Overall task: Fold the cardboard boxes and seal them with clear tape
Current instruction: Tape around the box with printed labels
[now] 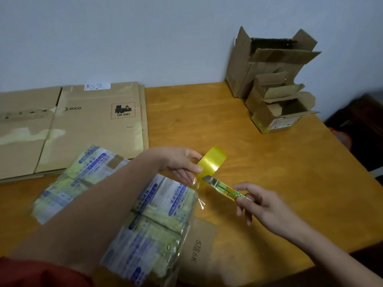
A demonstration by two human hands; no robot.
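My left hand (182,162) grips a yellowish roll of clear tape (212,162) just above the table. A strip of tape (200,195) runs from the roll down to a folded cardboard box (157,220) covered in printed green-and-blue tape, which lies under my left forearm. My right hand (257,204) pinches a green utility knife (223,187), its blade touching the strip right below the roll.
Flattened cardboard boxes (78,125) lie stacked at the left of the wooden table (269,162). At the back right corner stand two opened boxes, a tall one (259,65) and a smaller one (277,106). A plain cardboard flap (196,249) juts out near the front edge.
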